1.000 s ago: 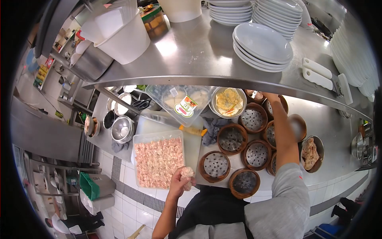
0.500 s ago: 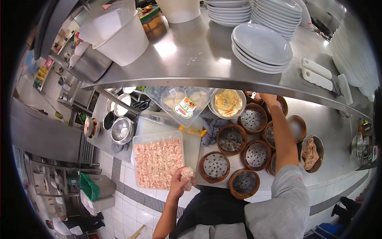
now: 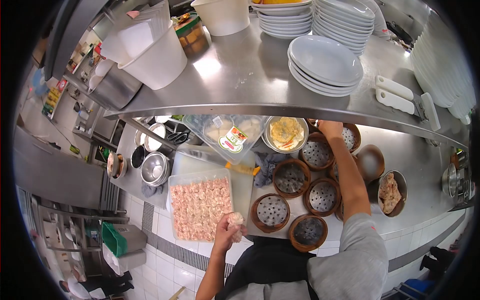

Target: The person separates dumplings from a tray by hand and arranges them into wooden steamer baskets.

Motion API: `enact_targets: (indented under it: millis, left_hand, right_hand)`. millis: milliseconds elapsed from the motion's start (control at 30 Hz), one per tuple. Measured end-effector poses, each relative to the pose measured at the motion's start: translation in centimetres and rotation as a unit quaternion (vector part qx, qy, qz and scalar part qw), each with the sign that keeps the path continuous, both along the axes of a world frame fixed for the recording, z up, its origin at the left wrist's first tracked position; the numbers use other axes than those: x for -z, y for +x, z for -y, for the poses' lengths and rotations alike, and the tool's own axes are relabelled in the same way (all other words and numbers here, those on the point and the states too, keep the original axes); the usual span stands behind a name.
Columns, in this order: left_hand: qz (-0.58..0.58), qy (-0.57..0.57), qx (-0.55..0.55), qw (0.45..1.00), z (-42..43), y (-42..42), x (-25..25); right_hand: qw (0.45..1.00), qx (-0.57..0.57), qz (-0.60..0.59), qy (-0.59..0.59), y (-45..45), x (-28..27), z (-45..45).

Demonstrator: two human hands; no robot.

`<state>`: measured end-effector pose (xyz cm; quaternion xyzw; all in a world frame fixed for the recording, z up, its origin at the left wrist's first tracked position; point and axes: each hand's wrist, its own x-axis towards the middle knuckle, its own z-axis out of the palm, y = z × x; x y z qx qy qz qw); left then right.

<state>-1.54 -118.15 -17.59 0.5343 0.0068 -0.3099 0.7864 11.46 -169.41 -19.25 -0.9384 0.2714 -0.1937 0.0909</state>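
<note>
My left hand (image 3: 227, 231) is closed around a few pale raw dumplings (image 3: 235, 219), beside the front right corner of a clear plastic tray (image 3: 172, 210). Rows of pink minced-meat dumplings (image 3: 201, 205) fill that tray. My right hand (image 3: 330, 128) reaches over a round steamer basket at the back, just under the shelf edge; its fingers are largely hidden. Around that forearm stand several wooden-rimmed steamer baskets with perforated metal bases, among them a near one (image 3: 308, 233) and a left one (image 3: 270, 212).
A steel shelf (image 3: 240, 95) overhangs the back, bearing stacked plates (image 3: 327, 60) and white-handled tools (image 3: 395, 95). On the counter are a knife with a yellow handle (image 3: 242, 169), a lidded container (image 3: 225, 132), a bowl of yellow filling (image 3: 286, 133), a bowl of raw meat (image 3: 390, 194) and a cloth (image 3: 269, 165).
My right hand has shifted slightly left at the back baskets. My left hand still holds dumplings by the tray. The whole view has moved a little downward in the frame.
</note>
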Motion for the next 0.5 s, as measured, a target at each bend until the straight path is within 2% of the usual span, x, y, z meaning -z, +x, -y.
enact_targets:
  millis: [33, 167, 233, 500]
  left_hand:
    - [-0.013, -0.005, -0.015, 1.0, 0.1, -0.1, -0.2]
    - [-0.019, 0.005, -0.01, 1.0, 0.0, -0.3, 0.1]
    - [-0.009, -0.008, -0.006, 1.0, 0.1, -0.3, 0.1]
    - [-0.005, -0.007, 0.002, 1.0, 0.5, -0.1, -0.1]
  right_hand:
    - [1.0, -0.019, 0.016, -0.018, 0.2, -0.8, -0.4]
    - [0.997, -0.071, 0.019, 0.007, 2.2, 1.8, -0.2]
    - [0.992, -0.106, 0.035, -0.06, 2.4, 2.2, -0.4]
    - [0.991, -0.067, 0.099, -0.053, 2.3, 1.4, -0.7]
